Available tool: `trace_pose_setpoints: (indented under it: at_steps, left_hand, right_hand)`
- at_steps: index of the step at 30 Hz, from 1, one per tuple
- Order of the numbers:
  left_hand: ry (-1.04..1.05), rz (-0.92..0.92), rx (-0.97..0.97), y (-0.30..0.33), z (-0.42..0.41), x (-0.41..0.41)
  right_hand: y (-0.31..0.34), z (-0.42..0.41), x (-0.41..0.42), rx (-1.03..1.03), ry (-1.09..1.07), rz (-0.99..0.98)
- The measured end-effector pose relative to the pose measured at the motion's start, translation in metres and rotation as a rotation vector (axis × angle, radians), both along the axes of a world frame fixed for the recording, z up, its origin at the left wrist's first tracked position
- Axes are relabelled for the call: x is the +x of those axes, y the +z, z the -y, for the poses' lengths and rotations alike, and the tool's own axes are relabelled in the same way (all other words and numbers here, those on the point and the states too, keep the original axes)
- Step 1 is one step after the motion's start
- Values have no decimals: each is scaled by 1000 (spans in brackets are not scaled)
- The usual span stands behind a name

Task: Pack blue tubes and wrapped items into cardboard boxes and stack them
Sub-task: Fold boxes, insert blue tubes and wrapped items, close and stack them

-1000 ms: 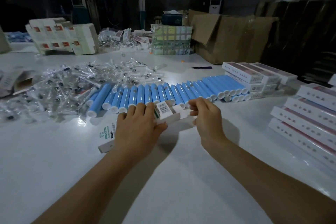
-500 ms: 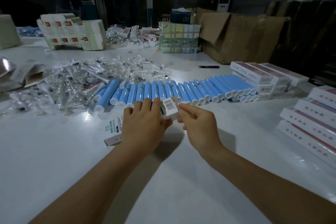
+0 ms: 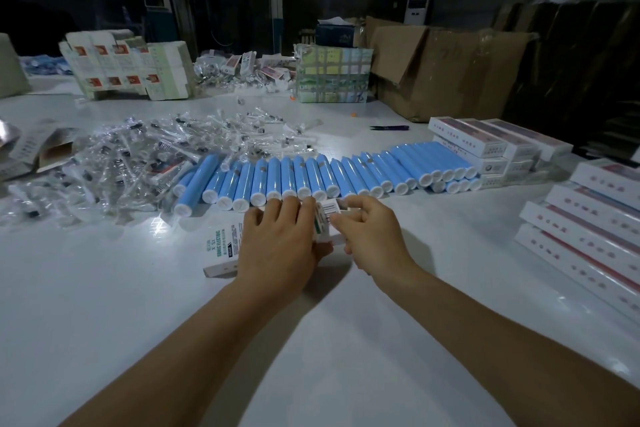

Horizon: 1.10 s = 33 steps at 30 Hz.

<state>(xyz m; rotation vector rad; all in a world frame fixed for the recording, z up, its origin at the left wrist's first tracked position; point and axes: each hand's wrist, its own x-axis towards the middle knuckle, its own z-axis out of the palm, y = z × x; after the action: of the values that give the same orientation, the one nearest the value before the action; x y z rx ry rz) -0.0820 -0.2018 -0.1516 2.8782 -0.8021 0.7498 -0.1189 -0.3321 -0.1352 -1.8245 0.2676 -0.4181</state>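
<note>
A long white carton [image 3: 221, 246] with green print lies on the white table [image 3: 104, 305] in front of me. My left hand [image 3: 280, 239] grips its middle from above. My right hand [image 3: 370, 236] pinches the barcode end flap [image 3: 327, 215] at the carton's right end. Just beyond my hands a row of several blue tubes [image 3: 311, 177] with white caps runs left to right. To the left of the tubes spreads a heap of clear-wrapped items [image 3: 114, 166].
Stacks of closed white cartons stand at the right [image 3: 588, 229] and behind the tubes [image 3: 491, 146]. Flat unfolded cartons [image 3: 128, 66], a strapped bundle [image 3: 332, 76] and a big brown cardboard box [image 3: 450, 69] line the far edge. A dark pen [image 3: 389, 127] lies beyond the tubes.
My right hand has moved left to the carton's end and the open flap has folded in against it. My left hand has stayed on the carton.
</note>
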Motion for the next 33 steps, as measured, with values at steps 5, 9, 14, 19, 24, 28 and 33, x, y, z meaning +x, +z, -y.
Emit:
trace_pose_setpoints:
  at_steps: [5, 9, 14, 19, 24, 28, 33]
  left_hand:
    - [10, 2, -8, -1, -1, -3]
    - [30, 23, 2, -2, 0, -3]
    - [25, 5, -41, 1, -1, -3]
    - [-11, -19, -178, 8, -1, -3]
    - [-11, -28, -204, 8, 0, -6]
    - [-24, 11, -209, 10, 3, -9]
    - [-38, 44, -166, 7, 8, -17]
  right_hand:
    - [-4, -7, 0, 48, -13, 36]
    - [-7, -11, 0, 50, -9, 40]
    - [-4, -5, 0, -92, -3, 36]
    - [2, 8, 7, 295, -254, 104]
    - [5, -2, 4, 1185, 167, -42]
    - [-2, -5, 9, 974, 188, 121]
    - [-7, -10, 1, -102, -9, 133]
